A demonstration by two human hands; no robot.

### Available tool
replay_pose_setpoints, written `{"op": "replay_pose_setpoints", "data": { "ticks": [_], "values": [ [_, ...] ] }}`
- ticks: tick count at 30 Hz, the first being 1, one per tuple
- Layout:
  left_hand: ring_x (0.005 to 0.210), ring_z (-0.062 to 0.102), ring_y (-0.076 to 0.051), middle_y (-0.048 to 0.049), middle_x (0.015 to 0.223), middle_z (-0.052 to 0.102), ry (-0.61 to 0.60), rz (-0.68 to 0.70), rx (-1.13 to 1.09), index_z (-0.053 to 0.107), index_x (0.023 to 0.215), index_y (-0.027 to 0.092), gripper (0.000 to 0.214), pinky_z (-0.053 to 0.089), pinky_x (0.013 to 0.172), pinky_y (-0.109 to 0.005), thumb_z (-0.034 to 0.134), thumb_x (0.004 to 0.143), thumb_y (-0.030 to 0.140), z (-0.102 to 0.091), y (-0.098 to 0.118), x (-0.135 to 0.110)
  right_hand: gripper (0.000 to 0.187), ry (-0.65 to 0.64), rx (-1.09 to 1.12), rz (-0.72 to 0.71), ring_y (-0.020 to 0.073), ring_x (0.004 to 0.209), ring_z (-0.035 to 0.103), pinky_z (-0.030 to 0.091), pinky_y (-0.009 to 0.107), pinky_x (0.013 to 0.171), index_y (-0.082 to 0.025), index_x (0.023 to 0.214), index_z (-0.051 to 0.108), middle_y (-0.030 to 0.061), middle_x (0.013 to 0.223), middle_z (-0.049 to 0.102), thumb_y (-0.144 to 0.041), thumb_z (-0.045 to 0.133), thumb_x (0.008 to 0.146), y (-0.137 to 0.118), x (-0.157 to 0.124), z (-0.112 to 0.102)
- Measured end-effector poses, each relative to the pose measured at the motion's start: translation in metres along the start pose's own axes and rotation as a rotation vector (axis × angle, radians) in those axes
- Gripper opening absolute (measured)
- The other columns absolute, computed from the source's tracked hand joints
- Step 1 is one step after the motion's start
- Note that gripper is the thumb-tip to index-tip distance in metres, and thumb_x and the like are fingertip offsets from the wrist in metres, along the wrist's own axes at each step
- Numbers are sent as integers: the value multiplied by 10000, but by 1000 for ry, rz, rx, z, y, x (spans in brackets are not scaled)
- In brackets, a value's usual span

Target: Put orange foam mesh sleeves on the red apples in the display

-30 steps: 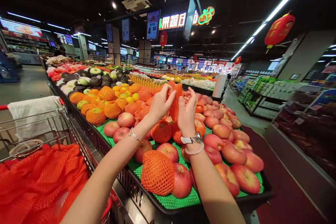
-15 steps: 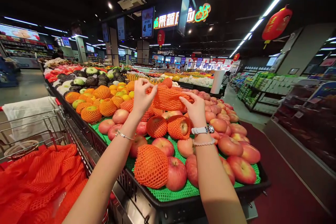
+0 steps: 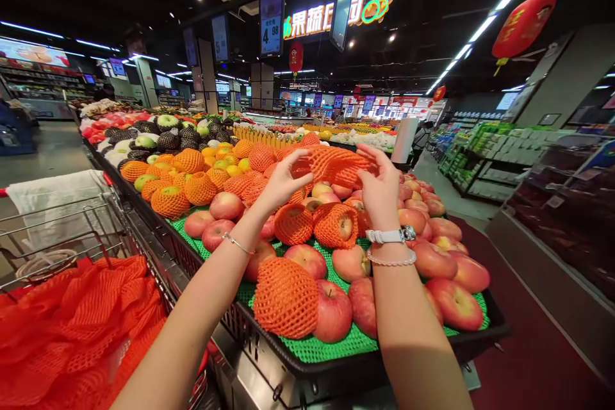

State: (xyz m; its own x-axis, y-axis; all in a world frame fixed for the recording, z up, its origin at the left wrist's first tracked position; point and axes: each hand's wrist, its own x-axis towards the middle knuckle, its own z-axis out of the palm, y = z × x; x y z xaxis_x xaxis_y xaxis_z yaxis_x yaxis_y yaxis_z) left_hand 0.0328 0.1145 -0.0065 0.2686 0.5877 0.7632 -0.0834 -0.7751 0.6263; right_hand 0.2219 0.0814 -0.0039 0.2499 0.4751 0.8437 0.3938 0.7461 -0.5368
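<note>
Over the apples I hold an orange foam net sleeve (image 3: 336, 165), stretched sideways between my hands. My left hand (image 3: 286, 180) has its thumb and fingers closed about the sleeve's left end. At the right end, my right hand (image 3: 381, 180) grips it between thumb and fingers. Whether anything is inside the sleeve I cannot tell. Below lie two netted apples (image 3: 336, 225) and bare red apples (image 3: 332, 311). A larger orange-netted fruit (image 3: 286, 298) rests at the front on the green mesh liner (image 3: 331, 350).
A shopping cart (image 3: 91, 205) stands at the left, with a pile of orange-red foam nets (image 3: 72, 320) and a white cloth (image 3: 62, 202). The black display bin (image 3: 327, 368) edges the apples. Behind are netted oranges (image 3: 170, 202), a bag roll (image 3: 404, 141) and a person (image 3: 420, 141).
My left hand has gone from a raised pinch to the sleeve's left end, lower and further right. The right hand has shifted slightly right, and the sleeve now arches between both hands.
</note>
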Motion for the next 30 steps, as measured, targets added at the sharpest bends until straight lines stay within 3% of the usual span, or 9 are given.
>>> {"op": "replay_pose_setpoints", "data": {
  "ticks": [6, 9, 11, 14, 16, 19, 23, 26, 30],
  "values": [
    [1145, 609, -256, -113, 1221, 629, 22, 45, -87, 474, 1282, 257, 714, 501, 950, -401, 713, 716, 621, 5, -9, 3, 450, 49, -176, -173, 241, 1161, 591, 541, 435, 951, -257, 1253, 557, 119, 1309, 551, -189, 576, 809, 1, 13, -28],
    [1052, 645, -257, -112, 1166, 641, 67, 10, -79, 430, 1325, 281, 810, 535, 804, -358, 663, 696, 735, 3, -13, 5, 413, -16, -145, -72, 238, 1037, 633, 571, 411, 842, -252, 1203, 557, 112, 1170, 606, -324, 664, 810, 1, 29, -39],
    [932, 665, -232, -101, 1100, 652, 96, -20, -57, 415, 1339, 291, 832, 529, 703, -325, 655, 689, 752, 0, -14, 6, 253, -119, -31, 86, 210, 859, 665, 576, 374, 720, -236, 1054, 600, 83, 966, 656, -382, 601, 847, 0, 35, -37],
    [797, 658, -193, -79, 971, 669, 94, -40, -64, 473, 1287, 261, 708, 521, 645, -307, 658, 744, 676, -5, -12, 6, 158, -162, 210, 257, 194, 750, 674, 571, 357, 677, -227, 865, 613, 56, 821, 688, -366, 545, 831, -2, 30, -26],
    [810, 665, -197, -77, 923, 685, 14, -53, -80, 563, 1189, 208, 545, 541, 693, -325, 652, 793, 573, -7, -8, 4, 141, -148, 273, 235, 205, 825, 689, 576, 381, 777, -225, 860, 636, 49, 875, 721, -294, 594, 743, -1, 20, -20],
    [919, 680, -236, -90, 939, 718, -175, -84, -76, 641, 1074, 140, 409, 556, 828, -379, 686, 775, 416, -5, 0, 0, 275, -305, 213, 187, 220, 933, 683, 554, 402, 892, -191, 900, 677, 55, 972, 733, -189, 580, 642, 2, 7, -19],
    [1127, 638, -279, -125, 1122, 704, -180, -45, -69, 611, 1148, 120, 481, 512, 997, -430, 722, 720, 310, 7, 1, -5, 351, -342, 46, 98, 217, 870, 667, 565, 368, 787, -155, 892, 684, 57, 935, 725, -153, 514, 585, -4, 1, -23],
    [1231, 587, -297, -151, 1268, 644, -139, -39, -53, 555, 1214, 130, 593, 471, 1071, -444, 765, 685, 296, 15, -5, -8, 228, -411, 98, 68, 208, 829, 671, 557, 375, 819, -161, 800, 693, 44, 860, 730, -168, 529, 642, -14, -1, -22],
    [1258, 569, -325, -164, 1315, 611, -202, -37, -52, 502, 1274, 135, 715, 466, 1079, -470, 807, 660, 337, 17, -6, -11, 193, -507, 186, 103, 225, 888, 682, 544, 412, 888, -167, 821, 709, 54, 877, 738, -214, 556, 712, -13, -7, -18]
  ]
}}
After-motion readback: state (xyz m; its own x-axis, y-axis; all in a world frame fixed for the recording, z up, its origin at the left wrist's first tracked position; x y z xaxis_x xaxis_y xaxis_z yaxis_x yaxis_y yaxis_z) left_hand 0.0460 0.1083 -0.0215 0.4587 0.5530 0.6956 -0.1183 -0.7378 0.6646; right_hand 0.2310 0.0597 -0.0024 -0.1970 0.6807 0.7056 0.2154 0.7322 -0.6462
